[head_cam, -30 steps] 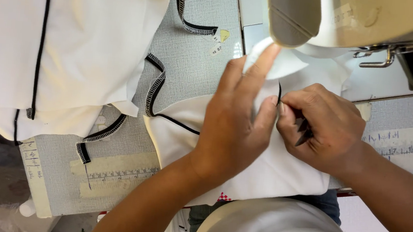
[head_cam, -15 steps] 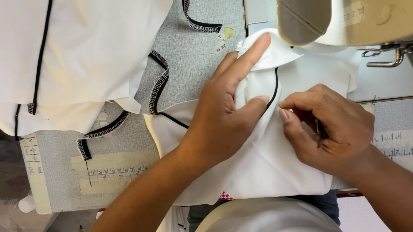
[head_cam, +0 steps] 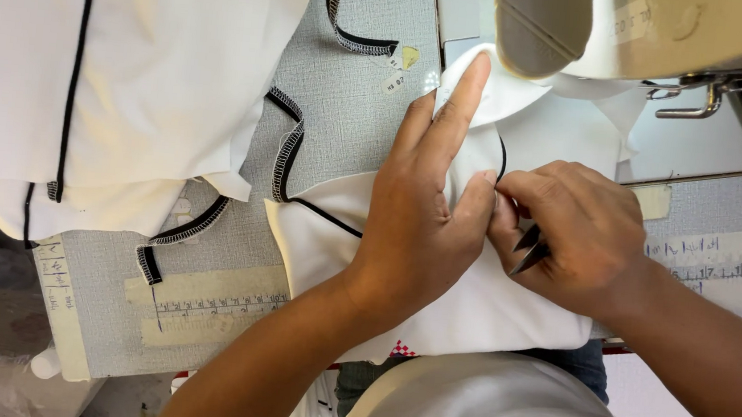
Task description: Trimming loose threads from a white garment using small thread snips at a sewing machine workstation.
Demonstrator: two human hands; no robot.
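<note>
My left hand (head_cam: 420, 213) lies flat on a white fabric piece (head_cam: 470, 307) with thin black piping, fingers stretched toward the sewing machine head (head_cam: 637, 35). My right hand (head_cam: 575, 231) pinches the fabric's piped edge beside the left index finger and holds small dark snips (head_cam: 530, 254) in its palm. The fabric's far end runs under the machine head, where the needle area is hidden.
A stack of white garment pieces with black piping (head_cam: 106, 69) fills the left of the grey sewing table (head_cam: 345, 99). Taped paper rulers (head_cam: 210, 306) mark the table front. More ruler tape (head_cam: 716, 257) lies at the right. Black overlocked trim (head_cam: 286, 152) curls beside the fabric.
Both hands have slid the fabric farther toward the machine head. My left fingers reach higher, and my right hand has closed in against the left index finger.
</note>
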